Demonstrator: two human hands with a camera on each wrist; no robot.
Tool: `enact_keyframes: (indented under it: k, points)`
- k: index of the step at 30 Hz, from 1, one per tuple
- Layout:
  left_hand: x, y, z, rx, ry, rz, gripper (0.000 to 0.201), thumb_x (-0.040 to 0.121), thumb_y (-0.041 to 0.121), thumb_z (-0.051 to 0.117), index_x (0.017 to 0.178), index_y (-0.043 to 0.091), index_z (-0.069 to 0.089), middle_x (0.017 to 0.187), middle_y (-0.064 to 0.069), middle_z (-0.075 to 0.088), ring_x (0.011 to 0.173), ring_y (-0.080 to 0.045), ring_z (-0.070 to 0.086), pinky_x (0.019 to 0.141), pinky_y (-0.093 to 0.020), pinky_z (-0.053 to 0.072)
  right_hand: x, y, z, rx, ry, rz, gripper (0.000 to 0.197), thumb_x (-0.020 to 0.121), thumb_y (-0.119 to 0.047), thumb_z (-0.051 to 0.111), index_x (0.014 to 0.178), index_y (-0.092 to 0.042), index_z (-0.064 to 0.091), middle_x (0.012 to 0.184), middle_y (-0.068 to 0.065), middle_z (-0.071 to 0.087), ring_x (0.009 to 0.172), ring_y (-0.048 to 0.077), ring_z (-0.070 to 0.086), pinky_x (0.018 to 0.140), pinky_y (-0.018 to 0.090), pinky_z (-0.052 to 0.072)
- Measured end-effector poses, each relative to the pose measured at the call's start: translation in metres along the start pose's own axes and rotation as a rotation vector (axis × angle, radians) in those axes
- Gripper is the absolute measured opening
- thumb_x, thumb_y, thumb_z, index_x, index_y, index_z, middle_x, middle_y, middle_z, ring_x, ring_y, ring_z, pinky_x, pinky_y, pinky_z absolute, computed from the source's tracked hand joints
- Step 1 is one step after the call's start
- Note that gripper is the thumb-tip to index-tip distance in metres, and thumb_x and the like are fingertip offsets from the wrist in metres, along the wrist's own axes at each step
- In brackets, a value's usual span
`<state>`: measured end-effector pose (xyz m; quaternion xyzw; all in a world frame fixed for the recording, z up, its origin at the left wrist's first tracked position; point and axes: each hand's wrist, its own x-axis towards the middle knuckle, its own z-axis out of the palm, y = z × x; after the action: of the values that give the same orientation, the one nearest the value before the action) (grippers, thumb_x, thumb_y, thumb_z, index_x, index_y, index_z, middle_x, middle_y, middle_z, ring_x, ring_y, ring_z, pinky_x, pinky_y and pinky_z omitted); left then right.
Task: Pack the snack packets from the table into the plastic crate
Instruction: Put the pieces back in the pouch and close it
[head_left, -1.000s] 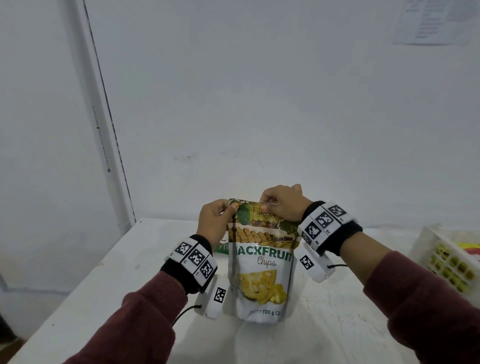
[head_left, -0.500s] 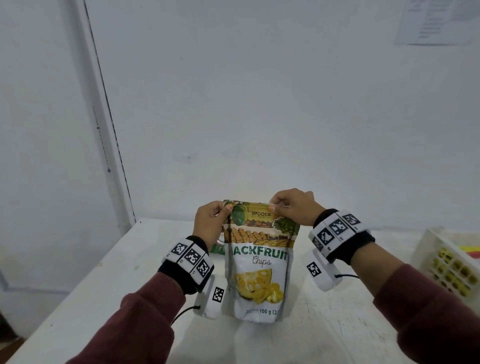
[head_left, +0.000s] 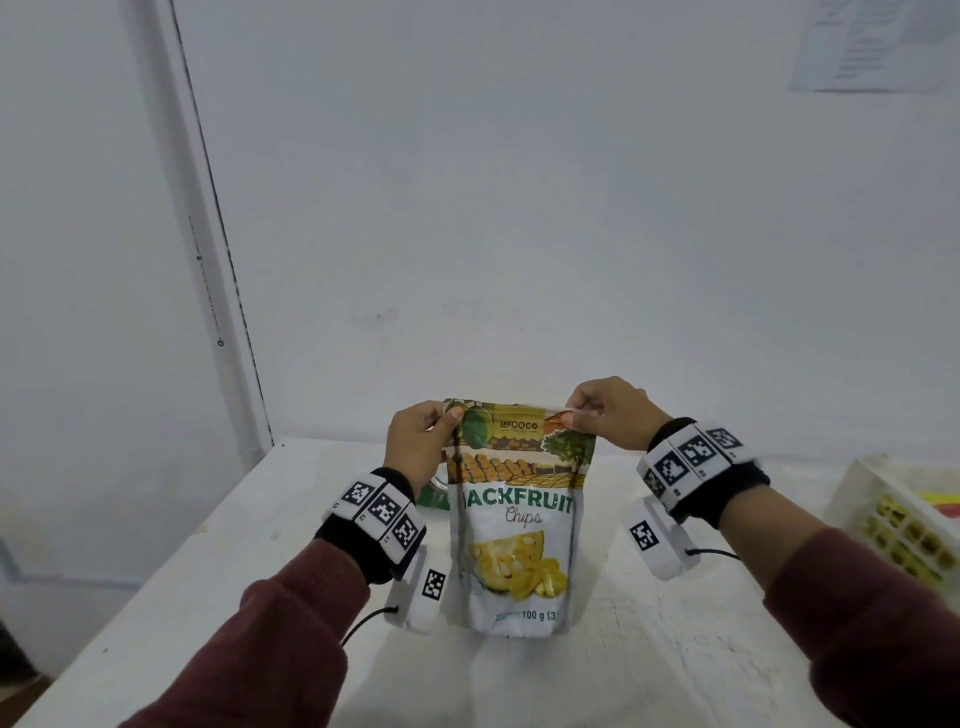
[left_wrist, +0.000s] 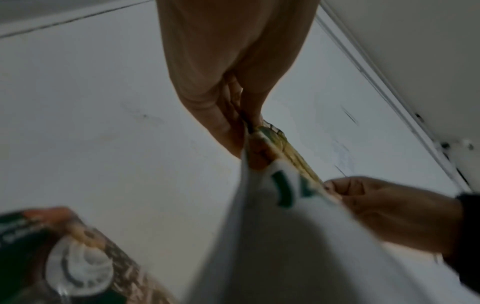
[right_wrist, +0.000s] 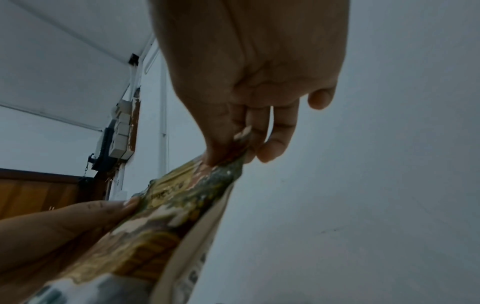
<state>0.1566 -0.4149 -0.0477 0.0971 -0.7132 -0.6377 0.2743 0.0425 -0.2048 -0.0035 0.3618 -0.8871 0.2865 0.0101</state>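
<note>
So right now both hands are holding up one jackfruit chips pouch (head_left: 514, 525) by its top edge; the left hand (head_left: 415, 447) is pinching the top left corner between thumb and fingers, and the right hand (head_left: 613, 415) is pinching the top right corner the same way; the wrist views are backing that up, with the thumbs pressing the sealed strip against the fingertips. The pouch is hanging upright and facing the person, above the white tabletop (head_left: 649, 654); I can't tell whether its bottom is just grazing the surface or floating clear of it.

Behind the left wrist another packet (left_wrist: 78, 259) is lying on the tabletop, dark green with a round clear window, so there's at least one more waiting; the plastic crate (head_left: 883, 499) is sitting way over at the right edge of the head view, well apart from the pouch, with something yellow and red showing inside it.

My read: this is the carry step for this pouch, picked up but not yet moved across; next it's going to need swinging over to the right, past the crate's near wall, and lowering in; probably laying it flat or slipping it beside whatever's already in there; a two-corner pinch is letting the bag swing, so going gently seems smart.
</note>
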Motion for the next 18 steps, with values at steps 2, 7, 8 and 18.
enact_keyframes:
  k: [2, 7, 8, 18]
  points:
    - [0.0, 0.0, 0.0, -0.01, 0.013, 0.003, 0.026, 0.093, 0.013, 0.053, 0.067, 0.009, 0.056, 0.072, -0.012, 0.061, 0.065, -0.023, 0.059, 0.054, -0.026, 0.051, -0.001, 0.002, 0.001, 0.121, 0.011, 0.009, 0.021, 0.084, -0.024, 0.067, 0.067, -0.03, 0.055, 0.067, -0.012, 0.056, 0.069, 0.008, 0.054, 0.074, 0.029, 0.043]
    - [-0.001, 0.001, 0.0, 0.009, 0.008, 0.01, 0.027, 0.093, 0.012, 0.053, 0.067, 0.009, 0.054, 0.069, -0.01, 0.058, 0.061, -0.019, 0.057, 0.044, -0.019, 0.048, -0.005, 0.004, 0.002, 0.206, 0.024, 0.009, 0.024, 0.086, -0.016, 0.064, 0.064, -0.023, 0.055, 0.069, 0.004, 0.057, 0.063, 0.011, 0.05, 0.065, 0.024, 0.039]
    - [0.0, 0.001, 0.001, -0.001, 0.006, 0.013, 0.027, 0.093, 0.012, 0.052, 0.067, 0.008, 0.054, 0.069, -0.01, 0.058, 0.06, -0.019, 0.057, 0.043, -0.018, 0.047, -0.004, 0.005, 0.003, 0.168, 0.036, 0.014, 0.025, 0.086, -0.018, 0.064, 0.064, -0.025, 0.054, 0.071, 0.004, 0.056, 0.066, 0.014, 0.049, 0.067, 0.027, 0.038]
    - [-0.022, -0.02, 0.003, 0.121, -0.355, -0.307, 0.054, 0.066, 0.031, 0.082, 0.107, 0.026, 0.046, 0.112, 0.0, 0.062, 0.106, -0.021, 0.058, 0.085, -0.037, 0.051, -0.002, 0.003, 0.02, 0.386, 0.133, 0.102, 0.024, 0.087, -0.014, 0.062, 0.065, -0.016, 0.055, 0.063, -0.003, 0.052, 0.061, 0.008, 0.047, 0.053, 0.014, 0.039]
